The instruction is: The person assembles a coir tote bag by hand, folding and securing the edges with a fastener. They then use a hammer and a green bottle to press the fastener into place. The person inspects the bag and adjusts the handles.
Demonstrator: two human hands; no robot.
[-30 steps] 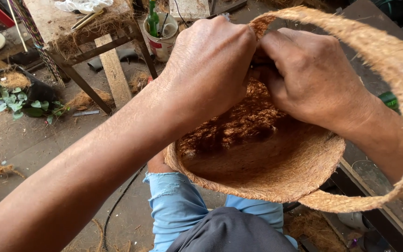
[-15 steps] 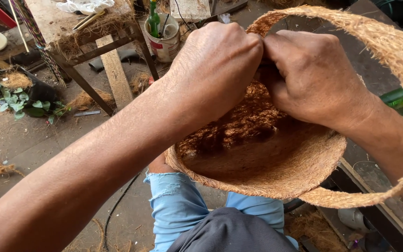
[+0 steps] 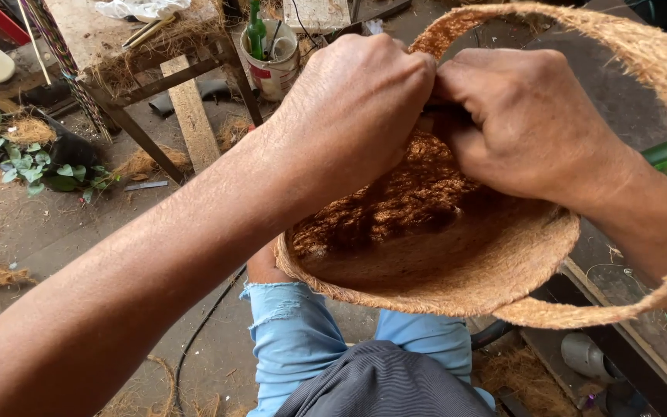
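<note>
A round basket of brown coconut fibre (image 3: pixel 441 262) rests over my lap, its hollow facing up. A long fibre strap (image 3: pixel 658 62) loops from its far rim round to the right and back to the near rim. My left hand (image 3: pixel 349 116) and my right hand (image 3: pixel 526 123) meet knuckle to knuckle at the basket's far rim, both with fingers curled down and pinching the fibre there. What the fingertips hold is hidden behind the hands.
A rough wooden bench (image 3: pixel 156 46) strewn with loose fibre stands at the upper left. A white pot with a green bottle (image 3: pixel 272 46) sits beside it. Green leafy plants (image 3: pixel 32 166) grow at the left. A dark cable (image 3: pixel 202 332) runs across the concrete floor.
Both hands have stayed clenched at the far rim, shifting only slightly. The basket has tilted a little.
</note>
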